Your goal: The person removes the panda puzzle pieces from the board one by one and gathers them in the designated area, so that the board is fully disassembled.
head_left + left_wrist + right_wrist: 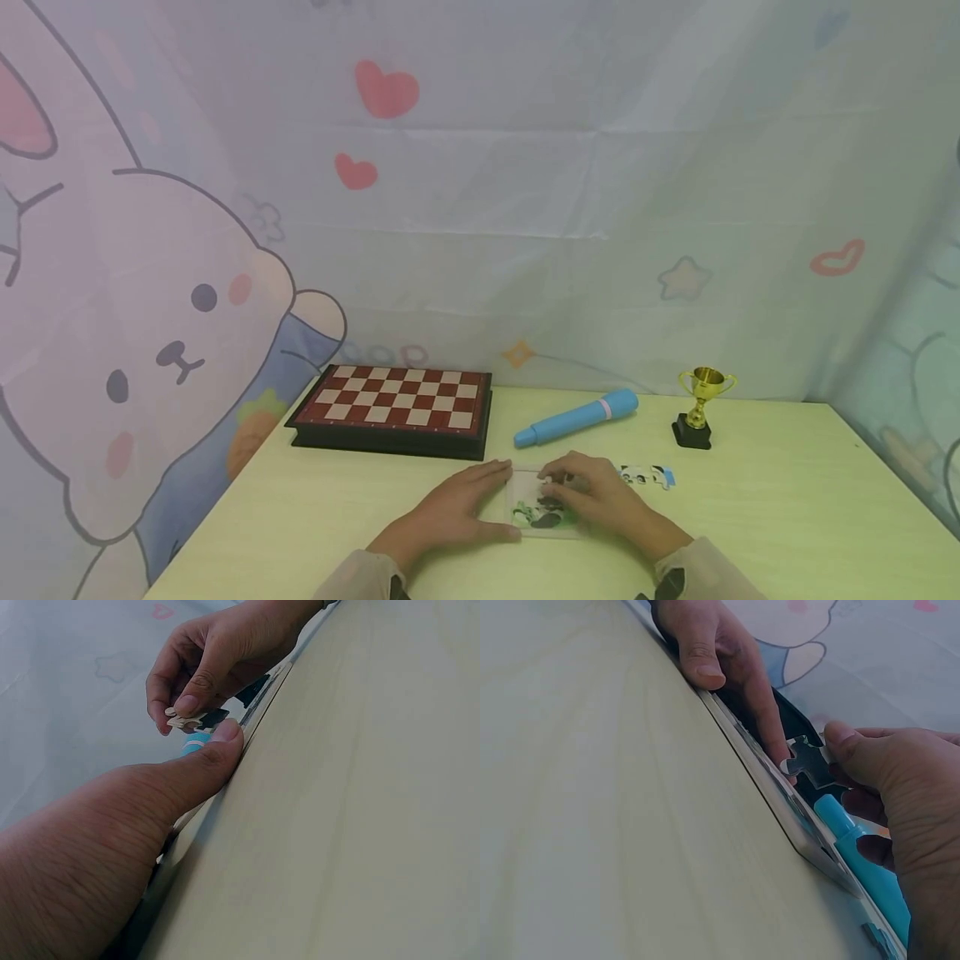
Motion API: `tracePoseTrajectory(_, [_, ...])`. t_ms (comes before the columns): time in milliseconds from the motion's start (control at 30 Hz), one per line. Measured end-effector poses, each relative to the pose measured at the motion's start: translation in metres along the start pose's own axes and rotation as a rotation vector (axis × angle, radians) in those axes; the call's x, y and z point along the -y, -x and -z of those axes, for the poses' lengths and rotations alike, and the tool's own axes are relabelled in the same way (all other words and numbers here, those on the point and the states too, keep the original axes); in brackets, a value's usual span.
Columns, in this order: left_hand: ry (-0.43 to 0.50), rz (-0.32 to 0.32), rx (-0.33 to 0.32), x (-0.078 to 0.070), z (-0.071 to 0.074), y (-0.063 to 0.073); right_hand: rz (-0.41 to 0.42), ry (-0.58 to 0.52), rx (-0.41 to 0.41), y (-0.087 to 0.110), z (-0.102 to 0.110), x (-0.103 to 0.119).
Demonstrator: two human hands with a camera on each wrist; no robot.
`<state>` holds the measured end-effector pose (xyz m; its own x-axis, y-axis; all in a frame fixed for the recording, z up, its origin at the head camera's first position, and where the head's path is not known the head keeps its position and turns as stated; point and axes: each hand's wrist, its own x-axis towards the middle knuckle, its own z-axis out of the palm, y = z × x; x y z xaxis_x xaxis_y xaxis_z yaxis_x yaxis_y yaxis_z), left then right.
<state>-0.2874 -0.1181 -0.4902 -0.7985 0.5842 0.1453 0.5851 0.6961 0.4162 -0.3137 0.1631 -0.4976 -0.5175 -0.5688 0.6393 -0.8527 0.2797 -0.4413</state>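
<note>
A small jigsaw puzzle tray [525,483] with a pale rim lies on the table, partly filled with green, black and white picture pieces [546,518]. My left hand [457,504] rests along its left side, fingers near the far corner and thumb at the near edge. Between thumb and fingers, my right hand [600,496] pinches a jigsaw piece [810,763] tilted up above the tray. In the left wrist view the piece's knobbed edge shows just past the left thumb [225,733]. The right hand hides the tray's right part.
Right of the tray lie loose puzzle pieces [648,477] with black, white and blue print. Behind it are a red-and-white chessboard box [397,404], a blue stick-shaped object [570,421] with a pink band and a gold trophy cup [697,408]. A printed cloth hangs behind the table.
</note>
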Motion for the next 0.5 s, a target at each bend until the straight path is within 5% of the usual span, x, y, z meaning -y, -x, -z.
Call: tracePoseTrajectory(500, [0.008,0.008,0.000,0.002,-0.002,0.000,-0.080,0.048,-0.081,0.026,0.027,-0.012])
